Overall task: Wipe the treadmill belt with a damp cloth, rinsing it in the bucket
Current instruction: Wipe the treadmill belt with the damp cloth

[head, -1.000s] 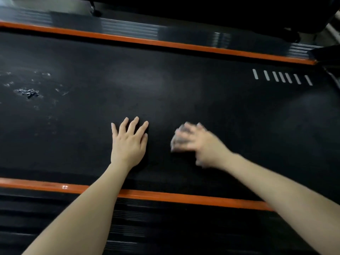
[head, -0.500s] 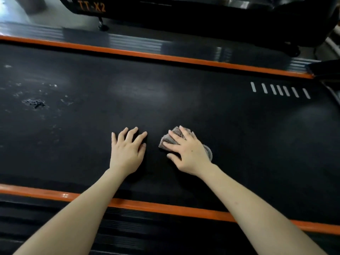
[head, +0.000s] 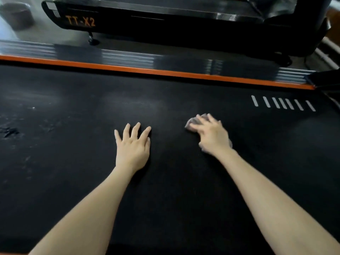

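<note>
The black treadmill belt (head: 184, 181) fills most of the view. My left hand (head: 132, 146) rests flat on it, fingers spread. To its right, my right hand (head: 211, 135) presses a grey cloth (head: 191, 124) onto the belt; the hand is blurred and covers most of the cloth, with the fingers lying over it. A patch of dirt and specks (head: 11, 131) lies on the belt at the far left. A dark, blurred bucket-like container (head: 16, 14) stands on the floor at the top left.
An orange strip (head: 165, 71) and a grey ribbed side rail (head: 128, 58) run along the belt's far edge. Several white stripes (head: 283, 103) mark the belt at the right. Behind the rail stands a second black treadmill marked TT-X2 (head: 81, 21).
My right hand has slid the cloth to the right and farther out across the belt. The left hand has stayed planted. The view has tilted up, so the near orange strip has dropped out of sight.
</note>
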The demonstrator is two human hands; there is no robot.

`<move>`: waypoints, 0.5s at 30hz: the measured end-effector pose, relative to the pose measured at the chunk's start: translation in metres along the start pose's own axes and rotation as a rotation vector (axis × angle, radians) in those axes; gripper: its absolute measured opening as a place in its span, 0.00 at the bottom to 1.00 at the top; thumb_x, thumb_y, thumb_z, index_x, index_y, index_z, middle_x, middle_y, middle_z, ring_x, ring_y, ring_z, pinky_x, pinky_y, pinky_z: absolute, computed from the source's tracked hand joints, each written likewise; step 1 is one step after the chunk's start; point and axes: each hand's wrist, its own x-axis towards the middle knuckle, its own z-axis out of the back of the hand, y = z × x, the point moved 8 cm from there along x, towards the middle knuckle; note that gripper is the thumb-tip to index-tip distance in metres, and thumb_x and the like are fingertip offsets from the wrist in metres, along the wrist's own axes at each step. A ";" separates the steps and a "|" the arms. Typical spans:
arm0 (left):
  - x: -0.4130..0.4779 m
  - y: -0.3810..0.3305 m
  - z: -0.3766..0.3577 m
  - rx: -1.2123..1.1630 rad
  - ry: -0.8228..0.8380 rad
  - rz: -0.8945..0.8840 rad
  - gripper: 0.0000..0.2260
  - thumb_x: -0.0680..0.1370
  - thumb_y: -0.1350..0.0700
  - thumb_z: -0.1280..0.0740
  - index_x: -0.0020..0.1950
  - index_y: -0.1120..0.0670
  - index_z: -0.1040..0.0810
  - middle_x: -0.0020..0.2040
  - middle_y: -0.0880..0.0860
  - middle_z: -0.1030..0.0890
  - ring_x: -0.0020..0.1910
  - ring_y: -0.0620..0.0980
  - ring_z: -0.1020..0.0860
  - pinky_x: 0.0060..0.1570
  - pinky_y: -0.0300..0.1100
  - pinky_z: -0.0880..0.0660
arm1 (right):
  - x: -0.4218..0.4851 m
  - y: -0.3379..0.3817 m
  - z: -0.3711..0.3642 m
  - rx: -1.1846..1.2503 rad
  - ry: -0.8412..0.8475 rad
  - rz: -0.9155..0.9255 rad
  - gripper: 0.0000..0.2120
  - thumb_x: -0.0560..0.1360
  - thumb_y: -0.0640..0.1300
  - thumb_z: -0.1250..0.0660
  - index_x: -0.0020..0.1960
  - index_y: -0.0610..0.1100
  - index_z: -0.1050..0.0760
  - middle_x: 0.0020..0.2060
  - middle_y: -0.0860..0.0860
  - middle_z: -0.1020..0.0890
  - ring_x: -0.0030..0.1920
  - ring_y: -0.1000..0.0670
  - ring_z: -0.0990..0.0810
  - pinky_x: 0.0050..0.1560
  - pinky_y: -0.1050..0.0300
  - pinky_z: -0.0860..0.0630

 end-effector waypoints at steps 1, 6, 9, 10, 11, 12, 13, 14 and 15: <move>0.001 0.000 0.001 -0.007 -0.015 0.002 0.21 0.81 0.46 0.53 0.75 0.43 0.41 0.76 0.52 0.41 0.75 0.58 0.49 0.72 0.62 0.58 | 0.019 -0.016 0.004 -0.008 -0.004 -0.076 0.34 0.69 0.39 0.30 0.71 0.60 0.34 0.75 0.56 0.40 0.76 0.45 0.48 0.74 0.43 0.49; 0.001 -0.003 0.003 -0.006 -0.035 0.005 0.21 0.81 0.46 0.52 0.75 0.43 0.40 0.76 0.52 0.41 0.76 0.57 0.49 0.72 0.62 0.57 | 0.060 0.009 0.013 0.092 -0.041 -0.172 0.27 0.77 0.38 0.40 0.68 0.63 0.32 0.75 0.54 0.40 0.76 0.41 0.48 0.73 0.41 0.43; 0.003 -0.003 0.004 0.000 -0.038 0.005 0.21 0.81 0.46 0.51 0.75 0.42 0.40 0.77 0.52 0.42 0.76 0.57 0.49 0.72 0.62 0.57 | 0.010 0.081 -0.006 0.123 -0.050 0.286 0.24 0.75 0.37 0.43 0.64 0.59 0.25 0.72 0.50 0.32 0.73 0.37 0.40 0.71 0.40 0.39; 0.002 -0.003 0.004 0.002 -0.036 0.008 0.21 0.81 0.47 0.51 0.75 0.42 0.40 0.77 0.52 0.42 0.76 0.57 0.49 0.72 0.61 0.57 | -0.016 0.095 -0.011 0.173 -0.032 0.419 0.22 0.73 0.37 0.42 0.62 0.55 0.22 0.70 0.48 0.29 0.72 0.36 0.37 0.70 0.40 0.39; 0.001 -0.002 0.004 -0.003 -0.037 0.010 0.21 0.81 0.47 0.51 0.75 0.42 0.40 0.77 0.52 0.42 0.76 0.57 0.49 0.72 0.61 0.57 | -0.034 0.098 -0.013 0.203 -0.008 0.506 0.22 0.71 0.37 0.40 0.60 0.52 0.21 0.68 0.48 0.27 0.70 0.36 0.35 0.70 0.39 0.38; 0.000 -0.002 0.004 -0.005 -0.040 0.011 0.21 0.81 0.47 0.51 0.75 0.42 0.40 0.77 0.52 0.42 0.76 0.57 0.49 0.72 0.61 0.57 | -0.037 0.091 -0.010 0.202 0.026 0.558 0.23 0.68 0.36 0.39 0.59 0.52 0.20 0.67 0.49 0.26 0.70 0.38 0.34 0.69 0.40 0.38; 0.000 -0.003 0.004 -0.001 -0.039 0.009 0.21 0.81 0.46 0.51 0.75 0.42 0.41 0.77 0.52 0.42 0.76 0.57 0.49 0.72 0.61 0.57 | -0.024 0.078 -0.006 0.176 0.039 0.560 0.26 0.66 0.35 0.39 0.59 0.54 0.21 0.68 0.51 0.27 0.71 0.40 0.35 0.69 0.41 0.38; 0.001 -0.003 0.004 0.003 -0.035 0.005 0.21 0.82 0.46 0.52 0.75 0.42 0.41 0.77 0.52 0.42 0.76 0.57 0.49 0.72 0.61 0.58 | -0.002 0.058 -0.001 0.140 0.032 0.475 0.28 0.66 0.34 0.38 0.61 0.57 0.23 0.69 0.53 0.29 0.72 0.44 0.37 0.70 0.42 0.39; 0.001 -0.003 0.003 0.004 -0.031 0.006 0.21 0.82 0.46 0.52 0.75 0.42 0.41 0.77 0.52 0.42 0.76 0.57 0.49 0.72 0.61 0.58 | 0.026 0.034 0.005 0.113 0.005 0.310 0.29 0.68 0.34 0.37 0.63 0.60 0.25 0.71 0.55 0.32 0.73 0.46 0.39 0.70 0.43 0.39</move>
